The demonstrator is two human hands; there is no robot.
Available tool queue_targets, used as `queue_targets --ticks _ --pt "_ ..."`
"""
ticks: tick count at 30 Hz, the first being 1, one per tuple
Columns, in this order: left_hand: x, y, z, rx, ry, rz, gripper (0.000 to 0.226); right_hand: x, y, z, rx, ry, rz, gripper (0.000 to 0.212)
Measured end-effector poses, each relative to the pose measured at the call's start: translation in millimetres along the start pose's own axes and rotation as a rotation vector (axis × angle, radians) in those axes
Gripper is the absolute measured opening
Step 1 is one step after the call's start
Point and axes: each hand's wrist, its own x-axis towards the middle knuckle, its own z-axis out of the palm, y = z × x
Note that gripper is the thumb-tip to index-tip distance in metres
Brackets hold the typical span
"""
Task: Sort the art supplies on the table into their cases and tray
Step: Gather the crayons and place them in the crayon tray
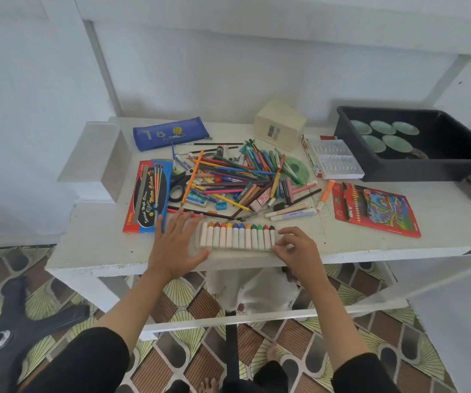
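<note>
A clear tray of oil pastels [237,236] lies near the front edge of the white table [92,242], the sticks side by side with coloured tips. My left hand [176,241] lies flat at its left end, fingers straight, thumb against the tray's front corner. My right hand [296,245] curls its fingers over the tray's right end. Behind the tray sprawls a pile of coloured pencils, pens and brushes [240,177]. A black tray [415,146] with round palette dishes stands at the back right.
A blue pencil pouch [170,133] lies at the back left, a red-and-blue watercolour pencil case [149,197] at the left, a red pencil box [376,208] at the right. Black scissors [177,185], a cream box [279,124] and a clear pastel insert [333,158] are also here.
</note>
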Motion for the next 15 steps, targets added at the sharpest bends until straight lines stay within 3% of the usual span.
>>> queue_targets --ticks 5,11,15 --pt "-1 0 0 0.004 -0.004 -0.002 0.076 8 -5 -2 -0.005 -0.023 0.009 0.016" --pt "-1 0 0 -0.012 0.004 -0.001 0.078 16 -12 -1 0.055 -0.017 0.1 0.006" --pt "-1 0 0 -0.015 0.008 0.001 0.078 22 -14 4 0.055 -0.041 0.187 0.011"
